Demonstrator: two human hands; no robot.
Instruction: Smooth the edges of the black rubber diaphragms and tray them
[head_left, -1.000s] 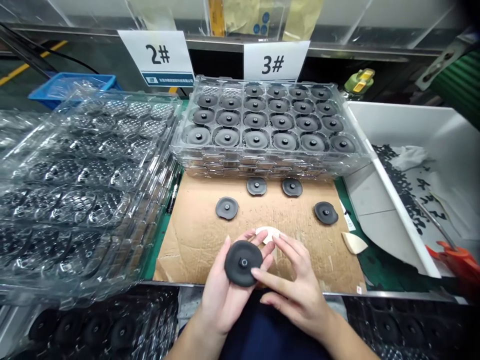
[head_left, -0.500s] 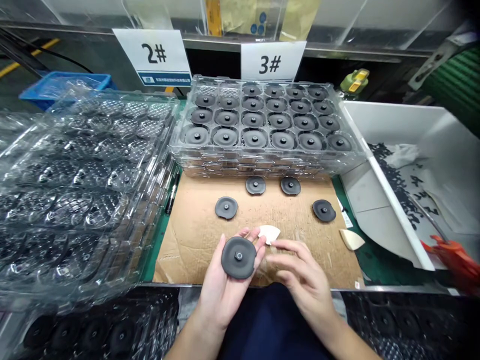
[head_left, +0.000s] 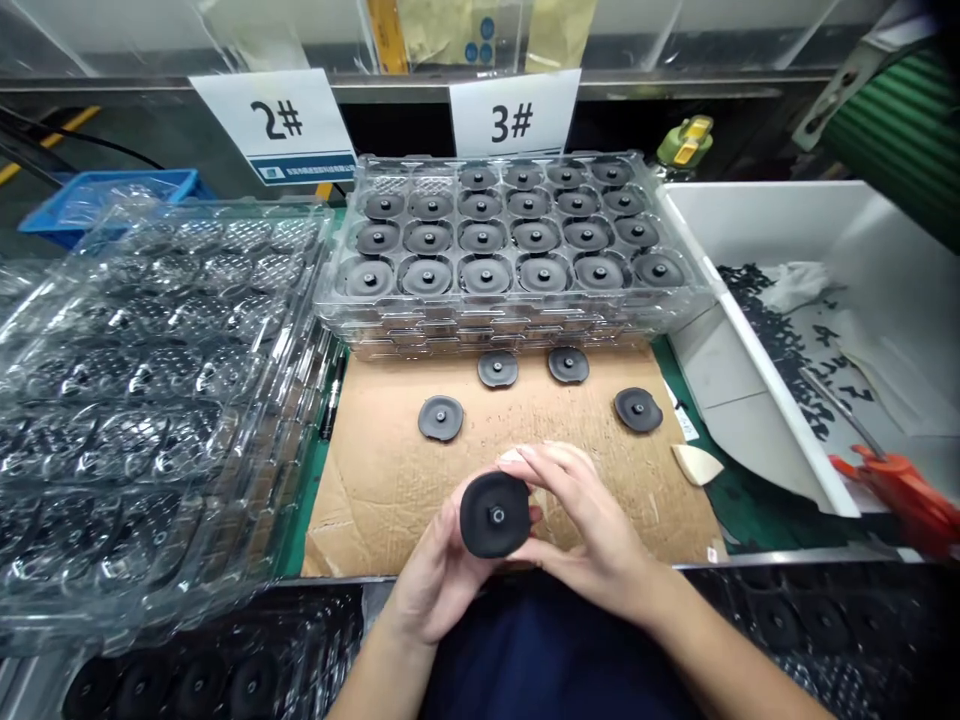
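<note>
A round black part (head_left: 495,514) with a small raised centre is held up above the front of the cardboard sheet (head_left: 375,480). My left hand (head_left: 442,575) grips its left side and underside. On its right, my right hand (head_left: 592,525) has fingers at the upper edge and the thumb at the lower edge. A small white piece (head_left: 511,456) shows partly at my right fingertips, by the part's top edge. Several similar black parts, one of them at the left (head_left: 441,418) and one at the right (head_left: 638,409), lie on the cardboard.
Stacked clear trays (head_left: 517,310) with black parts stand behind the cardboard. More clear trays (head_left: 150,350) fill the left. A white bin (head_left: 780,370) holds black scraps and an orange-handled tool (head_left: 900,490). A cream wedge (head_left: 697,464) lies at the cardboard's right edge.
My right hand has moved left and closed on the black part, bringing the white piece to its edge. The part is now tilted and slightly further right. The view has shifted a little.
</note>
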